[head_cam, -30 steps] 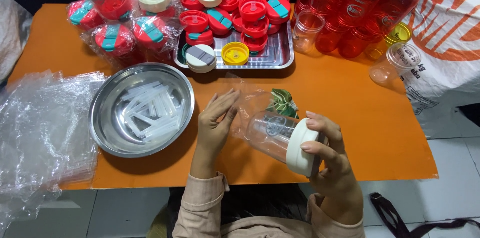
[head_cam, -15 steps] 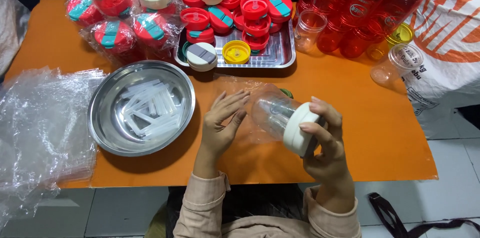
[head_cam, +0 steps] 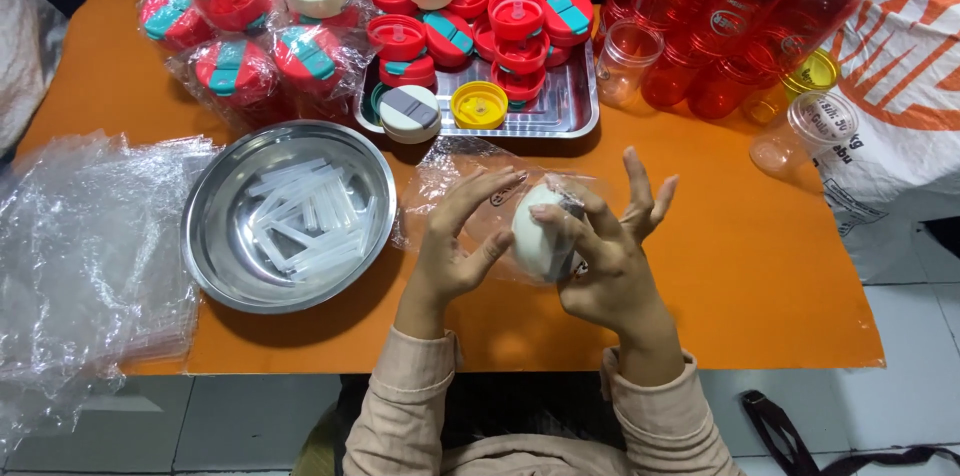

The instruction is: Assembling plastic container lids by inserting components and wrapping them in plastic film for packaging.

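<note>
Bottle [head_cam: 540, 231] in clear bag [head_cam: 450, 191]: pinched at white lid by right hand [head_cam: 600, 256], left hand [head_cam: 455, 236] spread against bag. Best kept steady, film smoothed evenly.

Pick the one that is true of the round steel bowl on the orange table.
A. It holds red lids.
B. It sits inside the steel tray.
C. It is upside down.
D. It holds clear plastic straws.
D: the steel bowl stands open side up on the orange table, left of the left hand, with a loose pile of clear straws in it; the red lids lie in the steel tray behind.
</note>
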